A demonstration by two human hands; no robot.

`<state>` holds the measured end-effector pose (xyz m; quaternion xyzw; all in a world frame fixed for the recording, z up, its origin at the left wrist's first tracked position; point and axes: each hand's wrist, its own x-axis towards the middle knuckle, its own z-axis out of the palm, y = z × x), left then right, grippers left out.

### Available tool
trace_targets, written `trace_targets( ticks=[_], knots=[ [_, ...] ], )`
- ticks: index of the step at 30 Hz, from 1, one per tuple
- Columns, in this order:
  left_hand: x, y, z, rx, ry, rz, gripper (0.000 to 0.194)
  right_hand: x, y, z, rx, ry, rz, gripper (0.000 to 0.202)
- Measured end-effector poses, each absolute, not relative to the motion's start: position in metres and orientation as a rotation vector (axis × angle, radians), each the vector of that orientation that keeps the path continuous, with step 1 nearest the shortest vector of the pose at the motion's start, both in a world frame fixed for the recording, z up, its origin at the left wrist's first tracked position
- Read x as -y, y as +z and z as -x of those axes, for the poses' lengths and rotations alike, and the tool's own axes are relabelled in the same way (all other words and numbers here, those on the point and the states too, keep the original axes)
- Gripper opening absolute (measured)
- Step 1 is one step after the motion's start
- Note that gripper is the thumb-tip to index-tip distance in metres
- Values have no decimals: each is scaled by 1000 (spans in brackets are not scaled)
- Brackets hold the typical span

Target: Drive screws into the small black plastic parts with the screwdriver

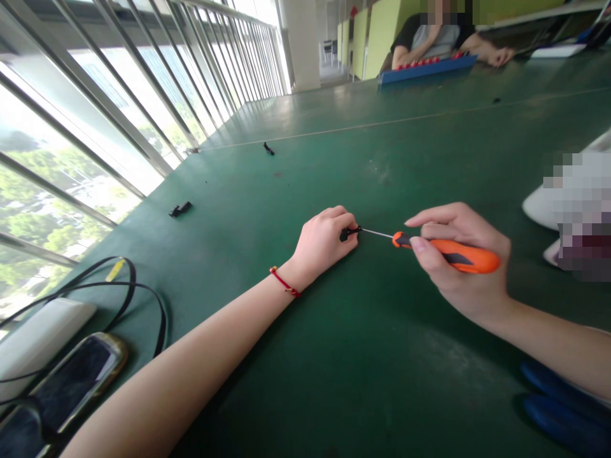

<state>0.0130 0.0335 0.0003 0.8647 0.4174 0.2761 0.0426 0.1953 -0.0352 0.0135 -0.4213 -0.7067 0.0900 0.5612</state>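
My left hand [327, 238] rests on the green table [305, 172] near the middle, its fingers closed on a small black part [351, 233]. A screwdriver [470, 256] with an orange and dark grey handle lies in my right hand [461, 248], gripped between thumb and fingers. Its thin metal shaft points left, and the tip meets the black part at my left fingertips. How the tip sits in the part is too small to tell. A red bracelet [285, 283] circles my left wrist.
Small black pieces [180, 208] lie to the left and farther back. A phone [67, 388], white box and black cable occupy the lower left. Blue objects [563, 407] lie lower right, white ones at right. Across the table sits a person behind a blue tray [429, 69].
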Motion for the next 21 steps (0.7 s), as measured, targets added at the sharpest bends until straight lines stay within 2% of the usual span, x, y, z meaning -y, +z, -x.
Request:
trace_targets(
  ticks=[6,8,12,14,19,21],
  knots=[
    [-33,0,-13,-1341,848,-2625,7,28,10,-196,1561,171,848,37],
    [-33,0,-13,-1341,850,-2616,8,29,11,-197,1595,210,893,34],
    [-34,0,-12,-1307,854,-2611,8,35,13,-197,1690,161,1009,13],
    [-34,0,-13,-1303,853,-2613,8,35,12,-197,1668,124,983,16],
    [-34,0,-13,-1324,845,-2614,8,27,8,-198,1585,177,851,42],
    [-34,0,-12,-1321,841,-2613,9,28,8,-198,1646,189,930,34]
  ],
)
